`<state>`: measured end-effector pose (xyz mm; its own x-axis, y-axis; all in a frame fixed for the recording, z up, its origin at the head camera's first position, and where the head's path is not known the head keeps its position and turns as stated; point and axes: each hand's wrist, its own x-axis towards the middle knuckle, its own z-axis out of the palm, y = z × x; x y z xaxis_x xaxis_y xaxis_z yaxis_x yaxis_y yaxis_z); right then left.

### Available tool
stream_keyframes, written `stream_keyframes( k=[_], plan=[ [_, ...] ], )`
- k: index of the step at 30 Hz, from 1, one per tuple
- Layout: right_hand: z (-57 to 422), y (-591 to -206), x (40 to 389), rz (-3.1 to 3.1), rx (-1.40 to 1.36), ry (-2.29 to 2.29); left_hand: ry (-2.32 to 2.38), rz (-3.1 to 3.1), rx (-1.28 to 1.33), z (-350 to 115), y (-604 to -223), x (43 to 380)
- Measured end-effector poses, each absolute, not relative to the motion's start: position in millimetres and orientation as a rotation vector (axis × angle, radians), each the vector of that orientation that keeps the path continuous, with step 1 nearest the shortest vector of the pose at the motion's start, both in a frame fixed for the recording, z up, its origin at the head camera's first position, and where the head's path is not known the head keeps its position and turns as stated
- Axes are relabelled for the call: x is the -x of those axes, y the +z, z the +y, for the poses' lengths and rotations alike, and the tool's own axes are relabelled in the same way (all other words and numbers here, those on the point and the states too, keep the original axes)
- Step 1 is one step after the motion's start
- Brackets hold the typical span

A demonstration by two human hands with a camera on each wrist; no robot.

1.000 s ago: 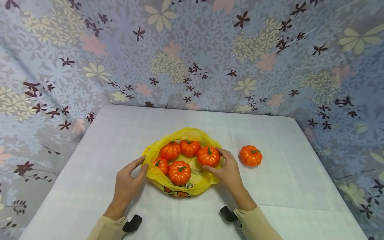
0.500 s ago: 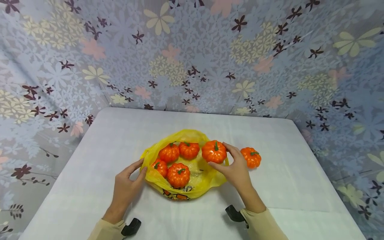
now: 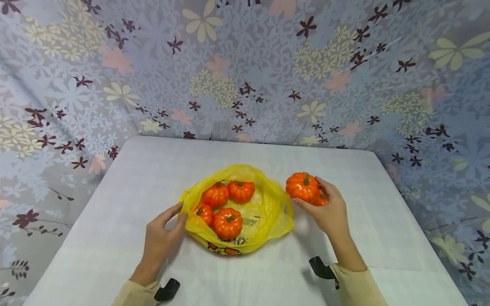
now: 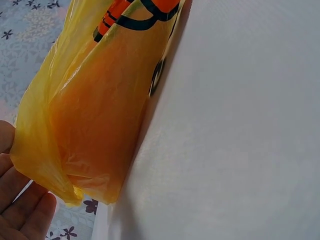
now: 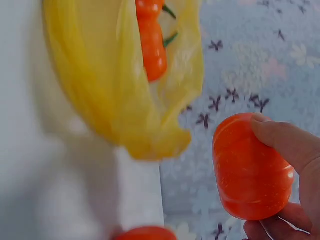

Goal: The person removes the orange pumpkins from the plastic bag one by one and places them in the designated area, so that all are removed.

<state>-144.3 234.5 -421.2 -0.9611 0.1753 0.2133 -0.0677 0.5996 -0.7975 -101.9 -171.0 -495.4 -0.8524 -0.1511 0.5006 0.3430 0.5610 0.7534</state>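
My right hand (image 3: 330,209) grips a small orange toy pumpkin (image 3: 301,186) with a green stem, just right of the yellow plastic bag (image 3: 277,208). In the right wrist view the thumb lies along one side of this pumpkin (image 5: 252,170) and fingers curl round the other. Behind it another pumpkin (image 3: 322,198) on the table is partly hidden. The bag stands with its mouth spread, and several pumpkins (image 3: 227,223) lie inside. At its left rim my left hand (image 3: 162,233) holds the plastic (image 4: 95,125) between thumb and fingers.
A white cloth covers the table (image 3: 245,280), whose far edge meets a flower-patterned fabric backdrop (image 3: 245,72). Black camera mounts (image 3: 167,290) sit at both wrists, close over the cloth.
My right hand has lifted a pumpkin out of the bag and carried it right, in front of the pumpkin on the table. The left hand has stayed at the bag's rim.
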Motion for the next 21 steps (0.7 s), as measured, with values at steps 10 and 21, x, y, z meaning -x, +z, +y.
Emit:
stream_keyframes(
  k=[10, 21],
  plan=[
    [276, -420, 145, -2.532, 0.260, 1.243, -1.270, -2.269, 0.151, -171, -497, 100],
    [332, -436, 140, -2.487, 0.614, 1.299, -1.264, -2.274, 0.155, -171, -497, 100]
  ],
)
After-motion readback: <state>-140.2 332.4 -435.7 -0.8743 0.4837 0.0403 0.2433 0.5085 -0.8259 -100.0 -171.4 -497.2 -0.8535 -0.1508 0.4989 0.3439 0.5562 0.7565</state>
